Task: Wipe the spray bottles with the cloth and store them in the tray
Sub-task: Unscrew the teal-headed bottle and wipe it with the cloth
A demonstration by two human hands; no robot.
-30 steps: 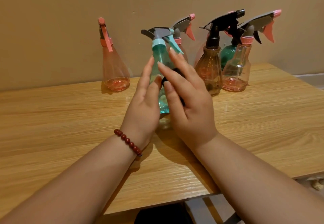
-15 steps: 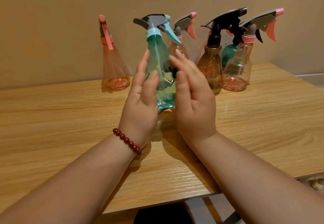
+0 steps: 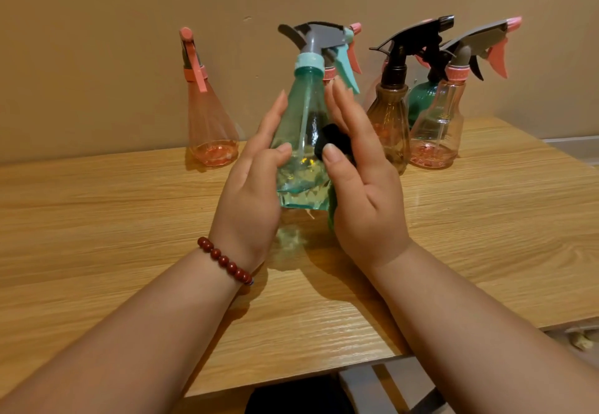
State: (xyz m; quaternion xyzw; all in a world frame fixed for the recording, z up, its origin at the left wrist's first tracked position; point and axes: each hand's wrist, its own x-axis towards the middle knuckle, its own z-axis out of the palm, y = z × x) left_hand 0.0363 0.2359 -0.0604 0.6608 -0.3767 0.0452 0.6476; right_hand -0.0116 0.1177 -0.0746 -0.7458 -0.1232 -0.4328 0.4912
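Left hand [image 3: 249, 193] is clasping the teal bottle [image 3: 301, 122] above the table [image 3: 97, 219], right hand [image 3: 366, 206] thumb-pinning the cloth [image 3: 329, 138]; straight fingers [image 3: 343, 106] are risking a drop.

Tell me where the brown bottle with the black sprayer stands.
Head view: the brown bottle stands on the table, right of centre, behind the right hand, left of the clear pink-collared bottle.

Open tabletop [image 3: 97, 235] left and front, spray bottles [image 3: 390, 122] blocking rear
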